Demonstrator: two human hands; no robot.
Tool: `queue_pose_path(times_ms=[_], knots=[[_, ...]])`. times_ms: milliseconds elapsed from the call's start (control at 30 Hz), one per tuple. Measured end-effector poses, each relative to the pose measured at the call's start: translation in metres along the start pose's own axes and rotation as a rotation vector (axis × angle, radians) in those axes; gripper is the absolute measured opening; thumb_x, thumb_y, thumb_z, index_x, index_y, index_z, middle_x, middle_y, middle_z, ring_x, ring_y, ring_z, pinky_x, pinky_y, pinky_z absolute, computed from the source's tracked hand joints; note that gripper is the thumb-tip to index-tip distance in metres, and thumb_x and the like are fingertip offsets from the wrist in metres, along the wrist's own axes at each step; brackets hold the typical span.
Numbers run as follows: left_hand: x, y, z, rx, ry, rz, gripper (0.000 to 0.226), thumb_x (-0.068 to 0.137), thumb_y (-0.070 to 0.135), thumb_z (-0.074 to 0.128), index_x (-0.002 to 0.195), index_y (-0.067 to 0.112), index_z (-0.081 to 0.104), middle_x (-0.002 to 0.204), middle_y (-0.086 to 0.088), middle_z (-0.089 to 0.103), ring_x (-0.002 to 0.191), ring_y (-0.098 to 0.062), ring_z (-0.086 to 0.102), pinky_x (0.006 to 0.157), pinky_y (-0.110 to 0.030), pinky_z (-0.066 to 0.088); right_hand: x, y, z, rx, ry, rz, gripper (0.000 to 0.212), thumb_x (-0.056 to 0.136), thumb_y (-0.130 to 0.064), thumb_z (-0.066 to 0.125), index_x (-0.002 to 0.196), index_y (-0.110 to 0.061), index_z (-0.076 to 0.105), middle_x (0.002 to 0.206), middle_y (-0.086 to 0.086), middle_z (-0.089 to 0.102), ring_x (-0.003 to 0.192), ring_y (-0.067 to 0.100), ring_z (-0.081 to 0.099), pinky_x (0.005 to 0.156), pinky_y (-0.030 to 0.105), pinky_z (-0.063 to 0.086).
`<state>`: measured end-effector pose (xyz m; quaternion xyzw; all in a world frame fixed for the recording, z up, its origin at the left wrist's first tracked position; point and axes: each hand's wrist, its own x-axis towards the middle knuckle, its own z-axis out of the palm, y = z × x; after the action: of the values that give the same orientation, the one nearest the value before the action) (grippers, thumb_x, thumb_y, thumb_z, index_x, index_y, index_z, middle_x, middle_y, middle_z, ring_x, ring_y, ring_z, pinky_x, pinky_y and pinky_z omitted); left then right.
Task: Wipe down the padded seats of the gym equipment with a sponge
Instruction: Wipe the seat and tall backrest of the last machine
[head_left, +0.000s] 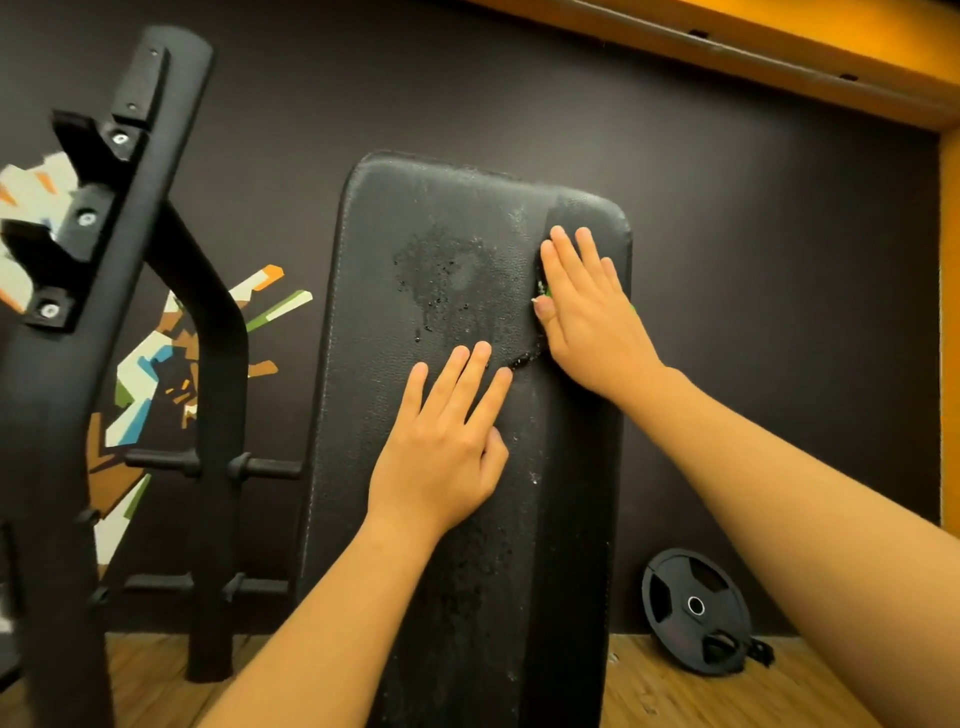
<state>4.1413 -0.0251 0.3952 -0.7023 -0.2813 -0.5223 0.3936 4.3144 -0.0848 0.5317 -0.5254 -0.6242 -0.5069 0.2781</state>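
Lying flat with fingers spread, the left grip (441, 457) is bracing the padded seat (441, 249) near its middle, likely steadying it. Toward the far right corner, the green sponge (543, 292) is peeking out under the right grip (587, 312), whose straight fingers are pressing it down. No container is showing.

wet black padded bench (415, 415) with green sponge (542, 292) on it

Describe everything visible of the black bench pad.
The bench pad is long, black, round-cornered, with a grainy vinyl-like cover and stitched edge. Droplets and a dull patch mark its middle; a darker strip runs down its right side. The left hand lies flat on it; the right hand presses a green sponge near its top.
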Motion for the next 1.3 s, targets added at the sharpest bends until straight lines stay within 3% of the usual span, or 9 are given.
queue_pose_path(times_ms=[233, 367, 600, 733, 1000, 1300], knots=[[0.000, 0.000, 0.003, 0.011, -0.003, -0.003, 0.059, 0.098, 0.030, 0.039, 0.154, 0.011, 0.039, 0.164, -0.013, 0.027, 0.152, -0.029, 0.026, 0.120, -0.056, 0.024, -0.034, -0.007, 0.013, 0.005, 0.022, 0.032, 0.061, 0.107, -0.034, 0.020, 0.159, -0.001, 0.021, 0.169, 0.015, 0.016, 0.156, 0.036, 0.005, 0.124, 0.054, 0.016], [-0.001, 0.001, 0.003, 0.020, 0.016, -0.005, 0.060, 0.097, 0.030, 0.039, 0.153, 0.009, 0.041, 0.164, -0.014, 0.029, 0.152, -0.029, 0.028, 0.120, -0.057, 0.025, -0.070, -0.010, 0.024, -0.002, 0.009, -0.027, 0.061, 0.108, -0.035, 0.023, 0.159, -0.003, 0.023, 0.169, 0.013, 0.015, 0.157, 0.033, 0.004, 0.123, 0.048, 0.009], [0.000, 0.000, 0.003, 0.021, 0.034, -0.004, 0.059, 0.097, 0.029, 0.039, 0.153, 0.009, 0.041, 0.163, -0.014, 0.030, 0.151, -0.029, 0.029, 0.120, -0.056, 0.024, -0.049, -0.001, 0.016, 0.012, -0.036, -0.033, 0.065, 0.106, -0.040, 0.016, 0.161, -0.006, 0.016, 0.171, 0.010, 0.007, 0.157, 0.030, -0.003, 0.125, 0.048, 0.007], [-0.001, 0.001, 0.004, 0.011, 0.061, -0.007, 0.059, 0.096, 0.028, 0.041, 0.152, 0.009, 0.044, 0.162, -0.013, 0.032, 0.150, -0.029, 0.032, 0.120, -0.055, 0.026, -0.055, -0.012, 0.022, 0.017, 0.033, 0.031, 0.061, 0.107, -0.034, 0.023, 0.160, -0.003, 0.022, 0.169, 0.013, 0.015, 0.157, 0.035, 0.005, 0.124, 0.053, 0.017], [-0.001, 0.001, 0.003, 0.015, 0.055, -0.010, 0.058, 0.097, 0.026, 0.039, 0.152, 0.010, 0.043, 0.163, -0.012, 0.032, 0.150, -0.029, 0.031, 0.120, -0.055, 0.025, -0.119, -0.026, 0.036, -0.021, 0.012, -0.054, 0.060, 0.107, -0.033, 0.027, 0.160, -0.005, 0.024, 0.169, 0.012, 0.016, 0.157, 0.031, 0.005, 0.125, 0.048, 0.014], [0.000, 0.001, 0.003, 0.018, 0.061, -0.006, 0.058, 0.096, 0.026, 0.039, 0.152, 0.010, 0.043, 0.162, -0.013, 0.033, 0.149, -0.029, 0.032, 0.119, -0.055, 0.026, -0.069, -0.015, 0.026, -0.015, -0.002, 0.005, 0.063, 0.106, -0.036, 0.022, 0.160, -0.004, 0.022, 0.169, 0.013, 0.014, 0.157, 0.034, 0.005, 0.124, 0.052, 0.016]])
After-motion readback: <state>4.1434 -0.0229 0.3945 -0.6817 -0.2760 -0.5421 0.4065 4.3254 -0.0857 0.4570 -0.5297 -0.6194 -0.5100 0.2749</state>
